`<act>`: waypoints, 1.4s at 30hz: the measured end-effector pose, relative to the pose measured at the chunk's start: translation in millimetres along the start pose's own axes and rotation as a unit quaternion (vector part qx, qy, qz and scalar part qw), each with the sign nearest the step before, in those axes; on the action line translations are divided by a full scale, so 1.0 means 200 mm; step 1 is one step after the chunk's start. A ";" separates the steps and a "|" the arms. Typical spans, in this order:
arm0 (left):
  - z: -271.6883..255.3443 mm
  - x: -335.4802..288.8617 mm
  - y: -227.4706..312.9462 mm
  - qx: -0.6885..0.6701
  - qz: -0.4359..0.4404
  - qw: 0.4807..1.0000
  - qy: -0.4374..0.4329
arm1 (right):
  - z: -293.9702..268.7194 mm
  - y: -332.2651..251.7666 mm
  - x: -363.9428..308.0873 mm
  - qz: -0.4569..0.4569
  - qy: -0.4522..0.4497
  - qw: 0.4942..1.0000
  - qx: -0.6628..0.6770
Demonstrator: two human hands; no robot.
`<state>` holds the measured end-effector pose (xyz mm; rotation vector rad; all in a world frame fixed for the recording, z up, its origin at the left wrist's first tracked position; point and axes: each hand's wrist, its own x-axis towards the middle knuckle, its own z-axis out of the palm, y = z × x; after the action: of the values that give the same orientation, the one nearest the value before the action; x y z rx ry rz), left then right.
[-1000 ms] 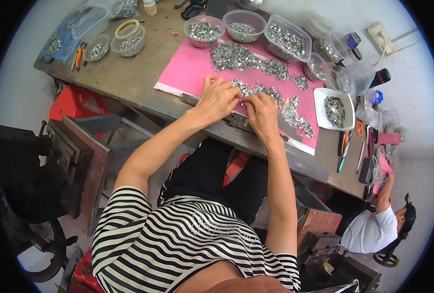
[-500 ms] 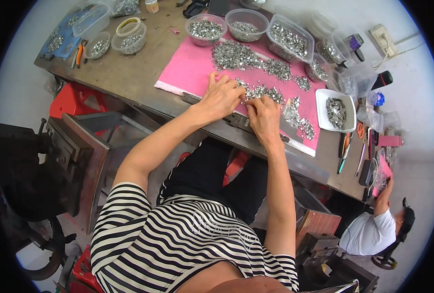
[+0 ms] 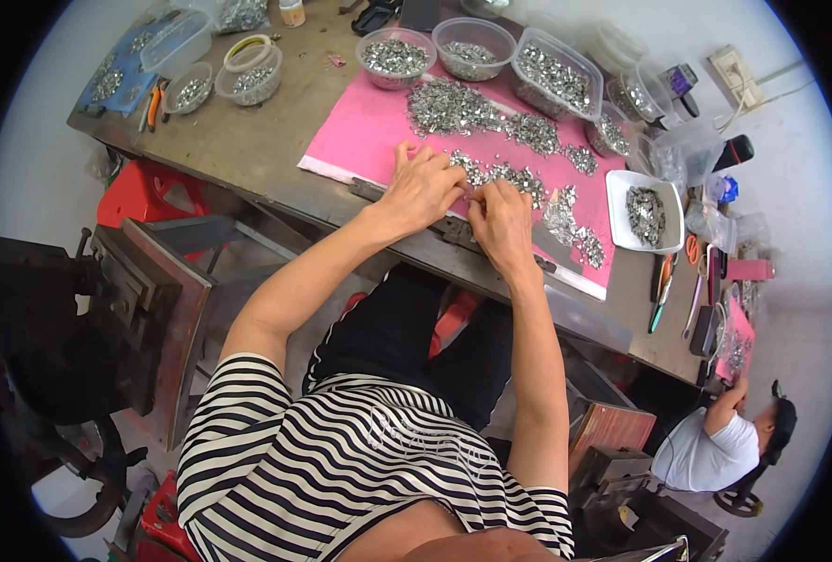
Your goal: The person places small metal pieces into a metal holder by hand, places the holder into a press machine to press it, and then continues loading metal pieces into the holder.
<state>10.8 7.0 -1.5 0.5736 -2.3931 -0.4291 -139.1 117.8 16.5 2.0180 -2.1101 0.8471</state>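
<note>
At the near edge of a pink cloth, my left hand is bent over with its thumb and fingers drawn together and one finger raised. My right hand is close beside it, fingertips pinched and pointing down at the cloth. Whatever is between the fingers is too small to make out. Just beyond the fingertips lies a loose heap of small shiny silver pieces. A larger pile of the pieces spreads farther back, and a flatter silver patch lies right of my right hand.
Clear tubs of silver pieces line the cloth's far side. A white tray stands at the right, near scissors and pens. Orange-handled pliers lie at the left beside small bowls. Another person works at far right.
My right hand has shifted slightly left, toward my left hand. The other person's arm has moved down from the pink cloth at far right.
</note>
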 end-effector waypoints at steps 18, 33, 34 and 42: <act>-0.02 -0.02 0.02 0.016 -0.002 1.000 -0.022 | -0.03 0.00 -0.03 0.029 0.001 0.998 0.060; -0.03 -0.06 0.21 -0.105 0.041 0.993 -0.018 | -0.23 0.09 -0.22 0.087 -0.013 0.981 0.174; 0.00 -0.08 0.23 -0.106 0.052 0.993 -0.025 | -0.24 0.08 -0.25 0.072 -0.023 0.985 0.154; 0.08 -0.10 0.28 -0.062 0.073 0.995 -0.023 | -0.24 0.03 -0.29 -0.030 -0.001 0.999 0.042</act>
<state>-2.2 67.6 0.0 0.3337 -2.4124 -0.5262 -153.1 191.3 28.5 2.1102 -2.0371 0.9391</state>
